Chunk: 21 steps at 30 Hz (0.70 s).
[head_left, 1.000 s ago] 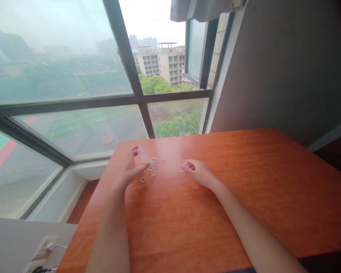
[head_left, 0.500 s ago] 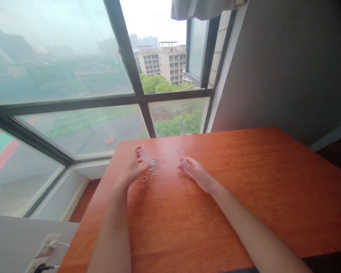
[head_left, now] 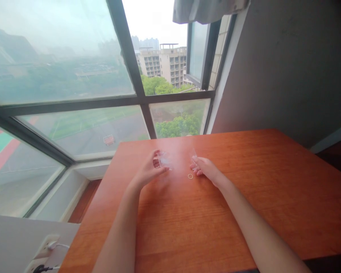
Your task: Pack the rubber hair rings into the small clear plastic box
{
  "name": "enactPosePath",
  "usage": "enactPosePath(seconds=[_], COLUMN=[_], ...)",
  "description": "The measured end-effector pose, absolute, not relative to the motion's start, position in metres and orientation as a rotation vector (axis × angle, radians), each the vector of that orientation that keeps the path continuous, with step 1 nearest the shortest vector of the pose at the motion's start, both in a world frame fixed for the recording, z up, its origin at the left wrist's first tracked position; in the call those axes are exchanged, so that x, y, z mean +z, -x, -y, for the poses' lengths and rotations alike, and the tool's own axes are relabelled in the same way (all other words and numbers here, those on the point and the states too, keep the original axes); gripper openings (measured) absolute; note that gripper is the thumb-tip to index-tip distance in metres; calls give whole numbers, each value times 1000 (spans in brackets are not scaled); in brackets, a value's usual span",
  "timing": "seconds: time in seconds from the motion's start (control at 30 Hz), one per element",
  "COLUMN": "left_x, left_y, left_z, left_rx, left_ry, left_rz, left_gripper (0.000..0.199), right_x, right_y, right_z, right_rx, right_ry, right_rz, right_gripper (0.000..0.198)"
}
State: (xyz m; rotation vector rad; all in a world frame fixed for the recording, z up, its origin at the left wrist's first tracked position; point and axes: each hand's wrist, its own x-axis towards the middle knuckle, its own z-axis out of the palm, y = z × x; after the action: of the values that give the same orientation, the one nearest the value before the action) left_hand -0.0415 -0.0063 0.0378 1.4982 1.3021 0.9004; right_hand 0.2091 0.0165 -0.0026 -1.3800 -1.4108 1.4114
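Note:
My left hand [head_left: 147,175] curls around a clear plastic box [head_left: 165,162], thumb at its near side and fingers at its far side. The box is see-through and faint against the tabletop. In my right hand [head_left: 207,169], pinched between thumb and fingers, is a thin clear plastic piece [head_left: 193,152], tilted upright and apart from the box. Just below the right fingertips a small pale ring [head_left: 190,176] lies flat on the table. No other rings show; the left hand and box cover part of the table there.
The wooden table [head_left: 187,227] reaches to a large window with dark frames [head_left: 142,99]. A grey wall [head_left: 272,68] rises at the right. Low on the left, a wall socket [head_left: 49,244] has plugged-in cables.
The left hand and box have moved right, over where several rings lay in a pile; those rings no longer show. The right hand has shifted slightly right, uncovering one ring.

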Motion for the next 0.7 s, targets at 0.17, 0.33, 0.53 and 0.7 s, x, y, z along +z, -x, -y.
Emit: enactPosePath(seconds=[0.17, 0.33, 0.53, 0.7], left_x=[11, -1, 2, 13], left_y=[16, 11, 10, 11], left_z=[2, 1, 4, 7], left_rx=[834, 771, 654, 573], left_ry=[-1719, -2084, -2176, -2226], left_rz=[-1342, -1526, -1642, -1755], left_gripper=[70, 70, 62, 51], right_x=[-12, -13, -14, -18], right_y=[-212, -216, -219, -222], right_z=[-22, -24, -25, -25], right_rx=[1370, 1095, 472, 383], right_ry=[1508, 1709, 1747, 1747], right_rz=[1335, 1574, 1853, 1887], right_gripper=[25, 21, 24, 23])
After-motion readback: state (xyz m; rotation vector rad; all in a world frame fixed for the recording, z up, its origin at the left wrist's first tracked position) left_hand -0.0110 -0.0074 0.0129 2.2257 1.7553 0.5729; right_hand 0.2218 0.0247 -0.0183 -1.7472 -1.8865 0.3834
